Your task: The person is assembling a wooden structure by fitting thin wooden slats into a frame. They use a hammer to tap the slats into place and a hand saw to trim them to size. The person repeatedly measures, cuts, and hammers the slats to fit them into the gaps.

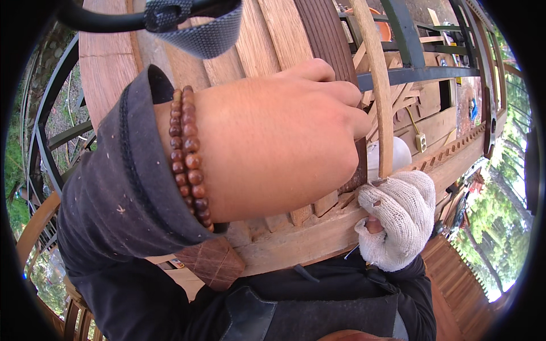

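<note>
My left hand (273, 142), bare with a double strand of brown wooden beads (190, 153) at the wrist, reaches across close to the camera. Its fingers curl down over a dark brown slat (327, 34); their tips, and anything in them, are hidden. My right hand (401, 221) wears a white knit glove with a hole in it. Its curled fingers close round the near end of a narrow light wooden slat (375, 85), at the edge of a notched wooden rail (301, 241). A thin metal piece (351, 252) shows beside the glove.
Pale wooden slats (267, 34) lie side by side beneath my left arm. Beyond are a dark metal frame (404, 34), wood offcuts (404, 99) and a power socket on a cord (420, 142). A grey strap (199, 34) hangs at top left. Slatted decking (460, 284) lies lower right.
</note>
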Demonstrator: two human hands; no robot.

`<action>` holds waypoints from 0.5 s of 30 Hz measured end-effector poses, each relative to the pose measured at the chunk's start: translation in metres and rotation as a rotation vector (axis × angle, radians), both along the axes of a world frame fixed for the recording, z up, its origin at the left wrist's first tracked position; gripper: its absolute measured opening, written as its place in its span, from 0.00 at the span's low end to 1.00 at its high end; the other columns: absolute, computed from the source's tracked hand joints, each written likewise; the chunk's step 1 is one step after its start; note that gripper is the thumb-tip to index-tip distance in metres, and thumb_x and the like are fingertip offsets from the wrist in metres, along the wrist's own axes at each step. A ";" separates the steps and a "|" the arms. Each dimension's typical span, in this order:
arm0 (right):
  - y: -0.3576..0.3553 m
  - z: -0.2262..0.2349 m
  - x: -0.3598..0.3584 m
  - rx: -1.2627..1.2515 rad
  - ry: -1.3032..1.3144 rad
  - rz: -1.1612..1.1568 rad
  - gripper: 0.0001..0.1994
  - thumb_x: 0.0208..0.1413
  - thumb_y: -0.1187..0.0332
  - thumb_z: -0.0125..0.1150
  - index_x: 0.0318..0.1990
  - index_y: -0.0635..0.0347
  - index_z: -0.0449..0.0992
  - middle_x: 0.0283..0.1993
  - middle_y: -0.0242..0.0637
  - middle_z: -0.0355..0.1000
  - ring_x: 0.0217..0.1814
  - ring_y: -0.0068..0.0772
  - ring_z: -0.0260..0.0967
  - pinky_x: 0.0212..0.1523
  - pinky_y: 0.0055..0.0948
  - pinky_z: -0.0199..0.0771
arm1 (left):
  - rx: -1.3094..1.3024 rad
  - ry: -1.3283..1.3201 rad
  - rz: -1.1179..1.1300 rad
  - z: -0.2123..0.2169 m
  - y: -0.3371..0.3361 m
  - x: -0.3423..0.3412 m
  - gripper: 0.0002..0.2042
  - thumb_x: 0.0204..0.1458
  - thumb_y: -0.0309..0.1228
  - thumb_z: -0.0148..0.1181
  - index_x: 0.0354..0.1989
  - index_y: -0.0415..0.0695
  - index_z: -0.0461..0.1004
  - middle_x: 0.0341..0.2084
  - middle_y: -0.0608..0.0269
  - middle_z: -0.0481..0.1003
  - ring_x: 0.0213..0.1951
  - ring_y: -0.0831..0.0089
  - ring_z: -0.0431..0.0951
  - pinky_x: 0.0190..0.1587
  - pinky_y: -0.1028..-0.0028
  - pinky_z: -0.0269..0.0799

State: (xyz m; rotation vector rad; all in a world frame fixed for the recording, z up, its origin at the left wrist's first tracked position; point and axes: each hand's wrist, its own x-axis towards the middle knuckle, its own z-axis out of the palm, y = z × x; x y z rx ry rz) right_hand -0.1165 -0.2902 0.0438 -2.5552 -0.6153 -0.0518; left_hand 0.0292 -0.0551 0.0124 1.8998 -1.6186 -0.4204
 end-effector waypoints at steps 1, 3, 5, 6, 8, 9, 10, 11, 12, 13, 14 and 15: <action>0.000 -0.001 0.000 -0.012 -0.012 0.002 0.26 0.25 0.70 0.69 0.43 0.57 0.85 0.41 0.39 0.81 0.42 0.48 0.78 0.48 0.49 0.72 | 0.016 0.018 -0.009 0.000 0.000 0.001 0.16 0.37 0.38 0.76 0.34 0.45 0.83 0.38 0.68 0.73 0.51 0.65 0.72 0.62 0.61 0.66; -0.001 -0.001 0.000 -0.008 -0.001 -0.005 0.27 0.23 0.70 0.69 0.42 0.57 0.85 0.41 0.39 0.81 0.42 0.48 0.78 0.47 0.49 0.72 | 0.017 0.025 -0.026 0.000 0.000 0.002 0.15 0.38 0.38 0.75 0.34 0.45 0.83 0.38 0.68 0.73 0.51 0.65 0.72 0.62 0.61 0.66; -0.001 -0.001 0.000 -0.006 -0.001 -0.006 0.27 0.23 0.70 0.68 0.42 0.56 0.85 0.41 0.39 0.81 0.42 0.48 0.78 0.47 0.49 0.72 | 0.012 0.027 -0.030 -0.001 0.000 0.003 0.15 0.38 0.38 0.75 0.34 0.45 0.84 0.38 0.68 0.73 0.51 0.66 0.73 0.62 0.62 0.66; 0.000 -0.001 0.000 -0.001 -0.003 -0.004 0.27 0.23 0.70 0.68 0.42 0.56 0.85 0.42 0.39 0.81 0.42 0.48 0.78 0.47 0.49 0.72 | 0.005 0.040 -0.028 -0.001 -0.001 0.002 0.16 0.38 0.38 0.75 0.34 0.45 0.84 0.38 0.68 0.73 0.51 0.66 0.73 0.62 0.62 0.66; 0.000 -0.001 0.000 -0.007 -0.006 -0.004 0.27 0.22 0.70 0.68 0.41 0.55 0.85 0.42 0.39 0.81 0.42 0.48 0.78 0.46 0.49 0.72 | 0.014 0.031 -0.036 -0.001 -0.002 0.001 0.15 0.38 0.38 0.75 0.34 0.44 0.83 0.38 0.69 0.74 0.51 0.67 0.73 0.62 0.62 0.67; 0.000 0.000 0.000 -0.020 -0.007 -0.005 0.26 0.22 0.70 0.68 0.41 0.55 0.85 0.42 0.39 0.81 0.42 0.48 0.78 0.46 0.49 0.72 | 0.008 0.042 -0.038 -0.002 -0.003 0.000 0.15 0.38 0.38 0.75 0.34 0.44 0.83 0.37 0.69 0.74 0.50 0.67 0.73 0.62 0.62 0.67; 0.000 0.000 -0.001 -0.043 -0.013 0.000 0.26 0.22 0.70 0.68 0.41 0.55 0.85 0.43 0.39 0.81 0.42 0.48 0.78 0.46 0.49 0.72 | 0.013 0.040 -0.031 -0.002 -0.004 -0.001 0.15 0.38 0.38 0.74 0.33 0.44 0.83 0.37 0.69 0.74 0.50 0.67 0.73 0.61 0.62 0.67; 0.000 0.000 0.000 -0.032 0.000 -0.007 0.26 0.23 0.70 0.68 0.40 0.55 0.85 0.43 0.39 0.81 0.42 0.48 0.78 0.46 0.49 0.72 | 0.008 0.048 -0.021 -0.003 -0.005 -0.002 0.14 0.38 0.38 0.74 0.33 0.44 0.83 0.37 0.69 0.74 0.50 0.67 0.73 0.61 0.62 0.67; 0.000 0.000 0.000 -0.031 0.010 -0.007 0.26 0.23 0.70 0.68 0.40 0.55 0.86 0.43 0.39 0.81 0.42 0.48 0.78 0.46 0.49 0.72 | -0.001 0.055 -0.017 -0.003 -0.005 -0.002 0.14 0.38 0.38 0.74 0.33 0.44 0.83 0.37 0.69 0.74 0.50 0.67 0.73 0.61 0.62 0.67; -0.001 0.000 0.000 -0.033 0.005 -0.003 0.26 0.23 0.70 0.68 0.40 0.55 0.86 0.43 0.39 0.81 0.42 0.48 0.78 0.46 0.49 0.72 | 0.004 0.048 -0.016 -0.004 -0.005 -0.003 0.14 0.38 0.38 0.74 0.33 0.44 0.83 0.37 0.69 0.73 0.50 0.68 0.73 0.61 0.62 0.67; -0.001 0.000 0.000 -0.028 0.017 -0.001 0.26 0.23 0.70 0.68 0.40 0.55 0.86 0.43 0.39 0.81 0.42 0.48 0.78 0.46 0.49 0.72 | 0.006 0.039 -0.019 -0.004 -0.005 -0.003 0.14 0.38 0.37 0.74 0.33 0.44 0.83 0.37 0.69 0.73 0.50 0.68 0.73 0.61 0.63 0.67; -0.002 0.000 0.000 -0.026 0.014 0.005 0.26 0.23 0.70 0.68 0.41 0.55 0.86 0.43 0.39 0.81 0.42 0.48 0.78 0.46 0.49 0.72 | -0.001 0.032 -0.015 -0.004 -0.005 -0.004 0.14 0.37 0.37 0.73 0.33 0.44 0.83 0.37 0.69 0.73 0.50 0.68 0.73 0.61 0.63 0.67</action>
